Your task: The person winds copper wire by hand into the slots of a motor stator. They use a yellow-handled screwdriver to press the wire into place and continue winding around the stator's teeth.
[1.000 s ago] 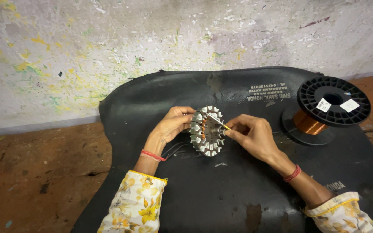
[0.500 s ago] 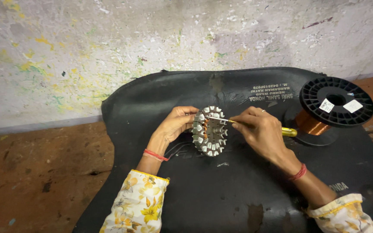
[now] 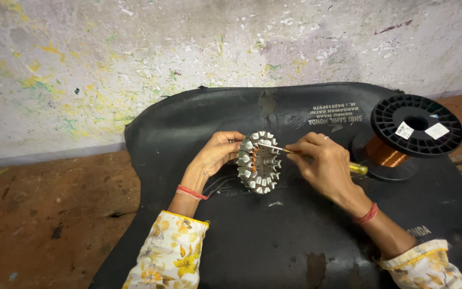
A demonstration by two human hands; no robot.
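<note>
The left hand (image 3: 217, 155) clamps the toothed metal ring (image 3: 259, 161) upright at the mat's (image 3: 274, 235) centre. The right hand (image 3: 322, 163) pinches a yellow-handled tool (image 3: 356, 169) into its teeth. Little copper wire is wound; the spool (image 3: 415, 126) at 2 o'clock looks nearly full.

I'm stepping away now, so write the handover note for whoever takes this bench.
Left hand: holds the toothed metal stator ring upright on edge on the black rubber mat.
Right hand: holds a yellow-handled tool, its thin tip laid across the ring's top teeth.
Copper wire spool: stands on the mat, to the right of the hands, part full.
Done: a little copper winding shows inside the ring on its left side.
Left: most teeth look bare; how many are wound cannot be told from here.
</note>
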